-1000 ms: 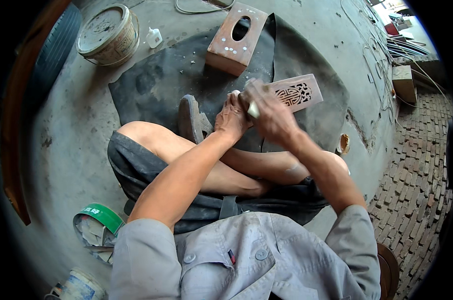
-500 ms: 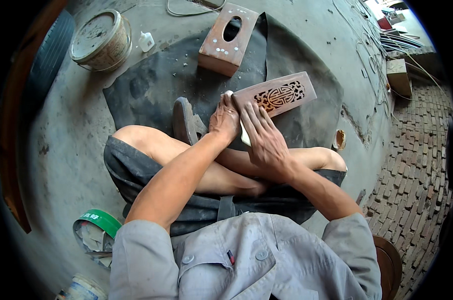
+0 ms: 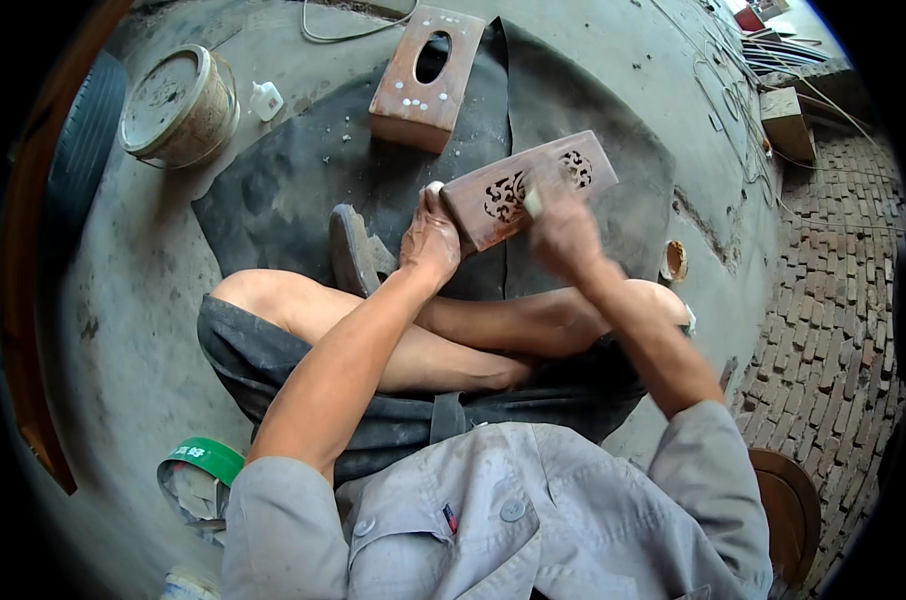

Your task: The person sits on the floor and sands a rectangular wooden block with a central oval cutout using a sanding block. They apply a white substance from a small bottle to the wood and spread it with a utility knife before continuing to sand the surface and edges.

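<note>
A reddish-brown wooden box (image 3: 478,208) with a pierced, carved pattern on its upper face is tilted in front of my crossed legs. My left hand (image 3: 433,238) grips its left end, fingers wrapped over the edge and thumb up. Over the right half of the carving is my right hand (image 3: 568,232), smeared by motion. Its fingers are closed around a small pale pad (image 3: 532,203), perhaps folded sandpaper, against the carved face. Part of the pattern is hidden behind that hand.
A wooden tissue box (image 3: 428,85) with an oval hole and white spots stands on the dark mat (image 3: 613,190). A shoe (image 3: 356,255) lies by my leg. Beyond are a lidded bucket (image 3: 180,108), a small white bottle (image 3: 265,101) and a tyre (image 3: 81,150); a green-rimmed container (image 3: 201,460) stands lower left.
My right hand has moved right and up along the box, from its left end to the carving, with the pale pad. My left hand still holds the left end. The whole view has shifted slightly.
</note>
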`<act>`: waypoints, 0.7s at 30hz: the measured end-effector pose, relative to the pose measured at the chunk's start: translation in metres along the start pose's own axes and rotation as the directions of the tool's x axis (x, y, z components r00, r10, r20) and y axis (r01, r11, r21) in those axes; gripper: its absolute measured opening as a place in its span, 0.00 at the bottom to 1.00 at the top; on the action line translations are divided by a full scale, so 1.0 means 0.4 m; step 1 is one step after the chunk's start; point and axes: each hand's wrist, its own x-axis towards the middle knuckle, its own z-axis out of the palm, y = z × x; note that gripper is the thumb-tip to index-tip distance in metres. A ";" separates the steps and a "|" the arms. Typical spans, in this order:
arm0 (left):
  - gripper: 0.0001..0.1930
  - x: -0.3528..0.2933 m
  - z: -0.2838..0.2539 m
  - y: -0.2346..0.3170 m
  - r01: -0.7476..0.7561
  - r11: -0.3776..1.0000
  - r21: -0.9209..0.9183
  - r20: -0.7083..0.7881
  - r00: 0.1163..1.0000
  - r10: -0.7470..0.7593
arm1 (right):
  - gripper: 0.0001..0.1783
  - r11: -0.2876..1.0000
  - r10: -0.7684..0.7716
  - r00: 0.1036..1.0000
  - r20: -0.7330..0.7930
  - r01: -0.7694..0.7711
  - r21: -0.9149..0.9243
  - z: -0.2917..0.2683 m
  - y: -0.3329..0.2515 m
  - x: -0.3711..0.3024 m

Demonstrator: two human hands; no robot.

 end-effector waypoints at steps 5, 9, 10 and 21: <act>0.27 -0.012 -0.010 0.018 -0.023 1.000 -0.008 -0.068 0.997 0.022 | 0.43 0.927 -0.375 0.921 0.107 0.371 0.050 -0.022 -0.110 -0.017; 0.26 -0.006 0.003 -0.005 -0.027 0.999 -0.020 -0.091 0.996 0.025 | 0.41 1.000 0.004 0.997 -0.071 -0.003 0.011 -0.044 0.042 -0.010; 0.24 -0.006 -0.005 0.003 -0.018 1.000 -0.018 -0.050 0.999 0.017 | 0.40 0.992 -0.112 0.994 -0.008 0.111 -0.066 -0.031 0.005 -0.029; 0.22 -0.008 -0.009 0.009 0.085 0.993 -0.087 -0.011 0.996 -0.087 | 0.43 0.967 -0.240 0.966 0.099 0.228 0.116 -0.047 -0.090 -0.087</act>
